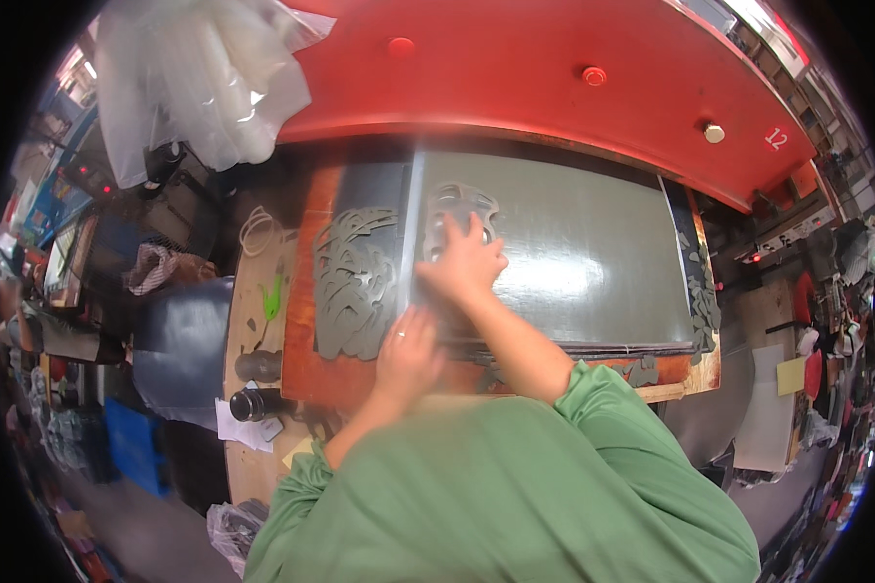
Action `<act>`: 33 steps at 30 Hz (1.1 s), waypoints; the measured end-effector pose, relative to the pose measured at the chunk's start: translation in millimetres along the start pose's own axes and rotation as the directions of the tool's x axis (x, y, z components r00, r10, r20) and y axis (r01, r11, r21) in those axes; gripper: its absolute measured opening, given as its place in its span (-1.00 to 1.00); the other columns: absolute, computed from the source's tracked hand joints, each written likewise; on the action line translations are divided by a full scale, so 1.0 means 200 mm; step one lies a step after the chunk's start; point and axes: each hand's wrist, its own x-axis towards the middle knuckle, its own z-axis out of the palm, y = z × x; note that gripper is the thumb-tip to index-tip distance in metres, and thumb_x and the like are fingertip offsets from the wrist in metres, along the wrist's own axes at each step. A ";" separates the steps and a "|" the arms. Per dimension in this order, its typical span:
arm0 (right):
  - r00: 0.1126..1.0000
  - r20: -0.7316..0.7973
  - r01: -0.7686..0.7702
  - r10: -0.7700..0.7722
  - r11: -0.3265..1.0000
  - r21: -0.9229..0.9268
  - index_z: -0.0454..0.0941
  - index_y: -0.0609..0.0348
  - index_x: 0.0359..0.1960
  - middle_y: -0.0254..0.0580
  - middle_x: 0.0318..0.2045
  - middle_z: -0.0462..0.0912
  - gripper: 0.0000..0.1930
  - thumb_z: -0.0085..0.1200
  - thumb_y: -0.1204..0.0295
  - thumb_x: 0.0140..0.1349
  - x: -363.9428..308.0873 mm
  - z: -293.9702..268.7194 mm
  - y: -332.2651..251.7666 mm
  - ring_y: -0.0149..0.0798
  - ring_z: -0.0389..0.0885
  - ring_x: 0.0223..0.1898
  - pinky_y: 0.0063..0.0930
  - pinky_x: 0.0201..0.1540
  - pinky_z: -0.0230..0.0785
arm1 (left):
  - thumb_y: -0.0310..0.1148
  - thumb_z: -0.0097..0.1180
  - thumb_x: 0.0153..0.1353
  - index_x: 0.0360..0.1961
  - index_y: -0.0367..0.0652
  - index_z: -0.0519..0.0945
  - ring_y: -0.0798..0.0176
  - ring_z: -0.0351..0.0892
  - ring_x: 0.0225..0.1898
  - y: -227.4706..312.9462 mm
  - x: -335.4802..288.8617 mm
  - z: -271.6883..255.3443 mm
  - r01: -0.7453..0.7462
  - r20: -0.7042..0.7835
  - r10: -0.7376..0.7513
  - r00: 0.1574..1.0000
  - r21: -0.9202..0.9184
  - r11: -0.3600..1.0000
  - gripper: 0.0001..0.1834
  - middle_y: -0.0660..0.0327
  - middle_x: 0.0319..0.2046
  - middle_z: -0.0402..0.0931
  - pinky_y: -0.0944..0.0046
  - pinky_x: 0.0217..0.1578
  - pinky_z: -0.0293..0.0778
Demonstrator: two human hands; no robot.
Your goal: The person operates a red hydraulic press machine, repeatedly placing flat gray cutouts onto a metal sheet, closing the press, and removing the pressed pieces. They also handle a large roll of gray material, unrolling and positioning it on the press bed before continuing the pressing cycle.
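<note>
My right hand reaches over the left part of a wide grey sheet, its fingers spread. Its fingertips are on a pale, curved outline shape with openings in it, which looks like a cutting die; the hand partly covers it. Closer to me, my left hand is by the sheet's lower left corner. Its fingers are blurred, and whether they hold anything cannot be made out. Left of the sheet lies a pile of grey cut-out scraps with curved holes.
A red machine beam with a red button spans the far side. Clear plastic sheeting hangs at far left. On the wooden side table are a green tool and a dark bottle. More scraps edge the right side.
</note>
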 end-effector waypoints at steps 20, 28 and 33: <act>0.958 0.201 -0.222 -0.204 -0.089 0.971 0.15 0.17 0.43 -0.12 0.10 0.48 -0.20 0.04 0.46 0.05 0.11 -0.10 0.53 -0.28 0.49 0.03 -0.41 0.08 0.39 | -0.06 0.15 0.32 -0.17 -0.19 0.41 0.39 0.42 -0.45 0.14 0.70 0.18 0.475 0.384 -0.281 0.880 -0.745 0.469 -0.61 0.25 -0.40 0.42 0.38 -0.45 0.40; 0.954 0.194 -0.242 -0.227 -0.206 0.948 0.18 0.17 0.42 -0.15 0.04 0.51 -0.21 0.03 0.46 0.04 0.15 -0.04 0.57 -0.30 0.54 -0.04 -0.41 0.01 0.44 | -0.27 -0.02 0.42 -0.13 -0.19 0.58 0.43 0.47 -0.42 -0.01 0.66 0.21 0.368 0.212 -0.321 0.923 -0.731 0.575 -0.76 0.33 -0.44 0.54 0.35 -0.44 0.40; 0.973 0.140 -0.150 -0.183 -0.044 0.988 0.20 0.16 0.42 -0.02 0.26 0.38 -0.19 0.06 0.46 -0.01 0.14 -0.06 0.53 -0.25 0.45 0.16 -0.40 0.14 0.35 | -0.30 -0.01 0.36 -0.32 -0.27 0.56 0.27 0.46 -0.53 -0.28 0.66 -0.15 0.333 -0.187 -0.485 0.854 -0.520 0.787 -0.76 0.16 -0.58 0.48 0.21 -0.44 0.39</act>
